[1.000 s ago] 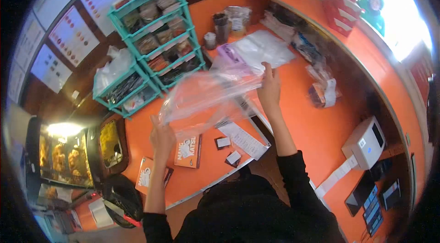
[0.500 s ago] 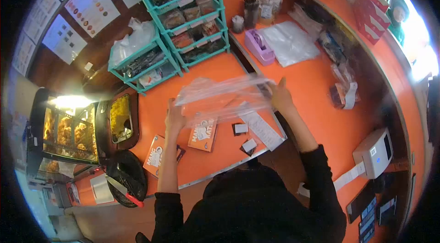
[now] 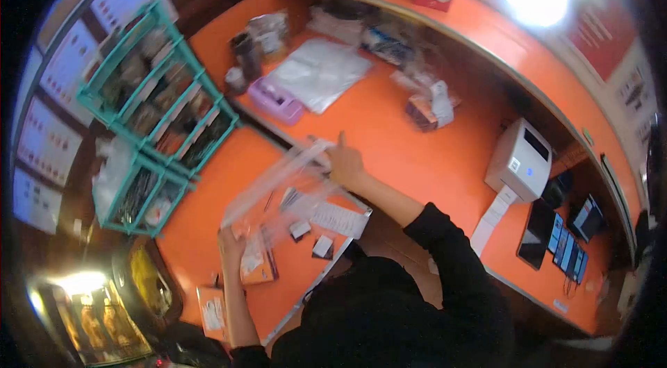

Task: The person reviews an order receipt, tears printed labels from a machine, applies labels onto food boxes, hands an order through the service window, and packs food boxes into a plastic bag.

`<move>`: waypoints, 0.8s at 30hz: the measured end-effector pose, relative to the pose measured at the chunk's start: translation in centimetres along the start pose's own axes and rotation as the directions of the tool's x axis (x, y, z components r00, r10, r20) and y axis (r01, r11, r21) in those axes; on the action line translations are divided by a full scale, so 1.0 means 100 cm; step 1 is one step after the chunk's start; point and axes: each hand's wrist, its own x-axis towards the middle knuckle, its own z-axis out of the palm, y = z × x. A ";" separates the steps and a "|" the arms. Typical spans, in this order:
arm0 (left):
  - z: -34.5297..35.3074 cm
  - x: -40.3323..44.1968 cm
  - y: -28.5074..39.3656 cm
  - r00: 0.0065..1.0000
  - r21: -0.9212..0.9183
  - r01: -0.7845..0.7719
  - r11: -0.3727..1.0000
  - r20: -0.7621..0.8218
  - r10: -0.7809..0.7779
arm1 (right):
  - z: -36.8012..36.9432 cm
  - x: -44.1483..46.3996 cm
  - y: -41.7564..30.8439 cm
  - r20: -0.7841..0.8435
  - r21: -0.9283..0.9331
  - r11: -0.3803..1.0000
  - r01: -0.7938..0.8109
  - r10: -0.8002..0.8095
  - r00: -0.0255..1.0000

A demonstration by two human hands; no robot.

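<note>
A clear plastic bag (image 3: 278, 182) is stretched slantwise between my hands above the orange counter. My left hand (image 3: 231, 246) is closed on its lower left end. At its upper right end, my right hand (image 3: 345, 163) pinches the bag, one finger sticking up. Beneath the bag lies an orange printed box (image 3: 260, 265), partly covered by it. A second orange box (image 3: 211, 309) sits beside my left forearm. A long printed receipt (image 3: 338, 221) and two small dark packets with white labels, one packet (image 3: 300, 230) and another packet (image 3: 322, 247), rest near the counter edge.
Teal stacked baskets (image 3: 156, 118) hold packets at left. Past my right hand are a purple tape dispenser (image 3: 275, 100) and flat plastic bags (image 3: 321, 73). A white printer (image 3: 520, 160) and phones (image 3: 566, 250) stand right. A lit food warmer (image 3: 97, 319) is at lower left.
The view has swung to the right, so the baskets and warmer shift left. The bag stays between both hands and now slants more steeply, its right end higher.
</note>
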 end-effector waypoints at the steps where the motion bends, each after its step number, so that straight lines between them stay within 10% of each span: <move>1: 0.007 -0.001 0.002 0.999 -0.002 -0.032 0.999 0.007 0.032 | -0.009 -0.001 0.005 0.169 0.074 0.996 0.046 -0.058 0.984; 3: 0.018 -0.010 0.002 0.999 -0.056 0.027 0.998 -0.020 -0.028 | -0.025 0.001 0.024 0.322 0.158 0.985 0.071 -0.120 0.939; 5: 0.021 -0.014 -0.003 0.998 -0.090 0.048 0.995 0.038 -0.045 | -0.049 0.007 0.062 0.220 0.484 0.628 0.609 -0.761 0.610; 7: 0.021 -0.021 -0.010 0.985 -0.129 0.131 0.983 0.129 -0.114 | -0.084 0.013 0.107 0.101 0.819 0.467 0.333 -0.689 0.718; 9: 0.014 -0.039 -0.019 0.950 -0.117 0.268 0.956 0.198 -0.242 | -0.075 0.028 0.176 -0.106 0.900 0.397 0.182 -0.205 0.973; 11: 0.006 -0.057 -0.025 0.892 -0.089 0.413 0.906 0.243 -0.382 | -0.098 0.043 0.241 -0.346 0.629 0.774 -0.072 0.361 0.866; 13: 0.003 -0.069 -0.023 0.829 -0.074 0.523 0.849 0.274 -0.487 | -0.080 0.066 0.338 -0.318 0.636 0.707 -0.309 0.605 0.730; 16: -0.002 -0.068 -0.006 0.748 -0.067 0.635 0.770 0.305 -0.590 | -0.016 0.081 0.445 -0.264 0.546 0.656 -0.522 0.725 0.636; 17: -0.002 -0.064 0.001 0.728 -0.070 0.659 0.749 0.311 -0.611 | 0.011 0.080 0.478 -0.305 0.194 0.902 -0.385 0.428 0.850; 19: 0.003 -0.061 0.000 0.725 -0.069 0.665 0.744 0.301 -0.620 | 0.020 0.074 0.480 -0.216 -0.174 0.976 -0.131 0.092 0.972; 21: 0.018 -0.069 -0.032 0.782 -0.083 0.604 0.793 0.256 -0.569 | -0.011 0.044 0.424 -0.132 0.688 0.629 -0.362 0.599 0.790; 24: 0.033 -0.074 -0.066 0.828 -0.097 0.547 0.831 0.207 -0.521 | -0.092 0.004 0.352 -0.012 0.217 0.816 -0.536 0.551 0.834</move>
